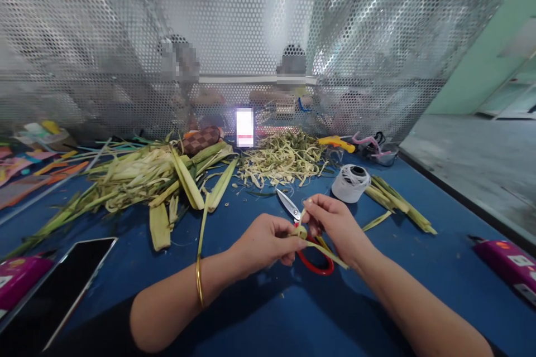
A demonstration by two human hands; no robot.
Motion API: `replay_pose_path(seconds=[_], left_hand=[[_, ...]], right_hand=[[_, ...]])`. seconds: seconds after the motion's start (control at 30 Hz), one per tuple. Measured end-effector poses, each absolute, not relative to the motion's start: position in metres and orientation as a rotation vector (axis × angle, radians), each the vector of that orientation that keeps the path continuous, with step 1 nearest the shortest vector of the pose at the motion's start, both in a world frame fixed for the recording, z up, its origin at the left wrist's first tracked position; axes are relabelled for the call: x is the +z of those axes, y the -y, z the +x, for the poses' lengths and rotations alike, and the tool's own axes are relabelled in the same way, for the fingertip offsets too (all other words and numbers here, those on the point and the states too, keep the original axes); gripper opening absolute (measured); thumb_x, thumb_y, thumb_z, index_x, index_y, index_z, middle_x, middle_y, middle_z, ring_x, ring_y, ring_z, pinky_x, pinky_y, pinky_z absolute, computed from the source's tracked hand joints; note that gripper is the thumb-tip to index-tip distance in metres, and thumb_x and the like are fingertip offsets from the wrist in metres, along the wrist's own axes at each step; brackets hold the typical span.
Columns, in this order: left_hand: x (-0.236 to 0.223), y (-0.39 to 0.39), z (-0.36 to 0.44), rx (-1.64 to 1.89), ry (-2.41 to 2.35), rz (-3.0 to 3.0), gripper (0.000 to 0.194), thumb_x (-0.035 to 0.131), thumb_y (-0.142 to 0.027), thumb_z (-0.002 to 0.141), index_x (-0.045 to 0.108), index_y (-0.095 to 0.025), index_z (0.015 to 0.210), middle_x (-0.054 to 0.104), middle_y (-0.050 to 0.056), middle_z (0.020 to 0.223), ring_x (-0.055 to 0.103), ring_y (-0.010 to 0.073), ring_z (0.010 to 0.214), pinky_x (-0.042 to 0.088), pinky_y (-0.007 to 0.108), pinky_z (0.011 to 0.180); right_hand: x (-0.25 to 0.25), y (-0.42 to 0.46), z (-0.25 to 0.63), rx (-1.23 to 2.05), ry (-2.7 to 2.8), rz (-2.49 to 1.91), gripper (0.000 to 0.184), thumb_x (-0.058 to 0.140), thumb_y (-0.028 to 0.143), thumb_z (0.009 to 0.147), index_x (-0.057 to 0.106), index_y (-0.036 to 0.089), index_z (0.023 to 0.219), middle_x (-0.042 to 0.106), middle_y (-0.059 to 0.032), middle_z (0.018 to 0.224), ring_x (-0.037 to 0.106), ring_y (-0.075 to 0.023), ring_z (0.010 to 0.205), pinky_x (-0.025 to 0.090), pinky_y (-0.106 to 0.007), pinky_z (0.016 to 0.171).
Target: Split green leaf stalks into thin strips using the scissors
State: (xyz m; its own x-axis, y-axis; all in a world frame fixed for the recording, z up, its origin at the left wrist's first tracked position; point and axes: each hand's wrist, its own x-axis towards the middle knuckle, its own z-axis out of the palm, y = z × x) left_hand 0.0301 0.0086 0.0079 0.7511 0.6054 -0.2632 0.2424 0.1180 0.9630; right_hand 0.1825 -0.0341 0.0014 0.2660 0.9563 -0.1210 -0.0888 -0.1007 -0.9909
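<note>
In the head view, my left hand [266,241] pinches a small folded knot of pale green leaf strip [300,231] between thumb and fingers. My right hand [333,220] is closed on one end of the same strip, just above the knot. Another tail of it trails to the lower right beneath my right wrist. Under both hands lie scissors [287,202] with red handles, blades pointing away from me and partly hidden. A spool of white thread [350,184] stands just beyond my right hand. Cut leaf stalks [402,205] lie to its right.
A pile of long leaves [138,175] covers the left back of the blue table [259,312], beside a heap of shredded strips [285,159]. A phone [62,290] lies at left. A perforated metal screen [234,22] rises behind, with people beyond it. A yellow-handled tool [337,143] lies at the back.
</note>
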Motion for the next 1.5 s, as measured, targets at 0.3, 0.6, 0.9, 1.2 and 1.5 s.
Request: replay_pose_path(seconds=[0.3, 0.6, 0.9, 1.2, 1.5], left_hand=[[0.008, -0.014, 0.029, 0.454, -0.836, 1.304, 0.025, 0.070, -0.036, 0.066, 0.061, -0.014, 0.059, 0.059, 0.000, 0.051, 0.053, 0.0095, 0.047, 0.038, 0.022, 0.051], [0.012, -0.020, 0.025, 0.348, -0.822, 1.171, 0.028, 0.076, -0.038, 0.060, 0.068, -0.012, 0.065, 0.069, 0.005, 0.068, 0.057, 0.0096, 0.055, 0.043, 0.022, 0.056], [0.001, -0.016, 0.030, 0.465, -0.898, 1.072, 0.024, 0.076, -0.031, 0.058, 0.061, -0.013, 0.057, 0.053, -0.004, 0.052, 0.045, 0.0057, 0.047, 0.040, 0.020, 0.052], [0.002, -0.019, 0.028, 0.490, -0.880, 1.042, 0.028, 0.080, -0.035, 0.056, 0.066, -0.011, 0.059, 0.058, -0.001, 0.054, 0.047, 0.0066, 0.049, 0.038, 0.021, 0.053], [0.000, -0.023, 0.027, 0.546, -0.849, 0.987, 0.027, 0.079, -0.035, 0.061, 0.069, -0.010, 0.064, 0.068, 0.006, 0.067, 0.059, 0.0108, 0.058, 0.046, 0.024, 0.064]], right_hand=[[0.002, 0.035, 0.200, 0.721, 1.463, -1.487, 0.022, 0.052, 0.042, 0.084, 0.056, 0.020, 0.082, 0.064, -0.0001, 0.074, 0.059, -0.0158, 0.071, 0.044, -0.029, 0.066], [0.003, 0.039, 0.210, 0.105, 1.987, -1.456, 0.021, 0.047, 0.023, 0.091, 0.065, 0.021, 0.080, 0.067, -0.0034, 0.079, 0.060, -0.0177, 0.077, 0.043, -0.034, 0.076], [0.003, 0.055, 0.166, -0.523, 2.387, -1.130, 0.021, 0.046, 0.009, 0.087, 0.064, 0.020, 0.086, 0.064, -0.0024, 0.078, 0.054, -0.0166, 0.071, 0.036, -0.036, 0.081], [-0.005, 0.061, 0.162, -0.804, 2.400, -1.056, 0.035, 0.030, 0.008, 0.092, 0.064, 0.009, 0.097, 0.066, -0.0100, 0.080, 0.057, -0.0216, 0.076, 0.039, -0.037, 0.077], [-0.003, 0.069, 0.153, -0.704, 2.349, -0.866, 0.036, 0.030, 0.008, 0.093, 0.065, 0.010, 0.090, 0.071, -0.0102, 0.083, 0.061, -0.0202, 0.080, 0.040, -0.038, 0.080]])
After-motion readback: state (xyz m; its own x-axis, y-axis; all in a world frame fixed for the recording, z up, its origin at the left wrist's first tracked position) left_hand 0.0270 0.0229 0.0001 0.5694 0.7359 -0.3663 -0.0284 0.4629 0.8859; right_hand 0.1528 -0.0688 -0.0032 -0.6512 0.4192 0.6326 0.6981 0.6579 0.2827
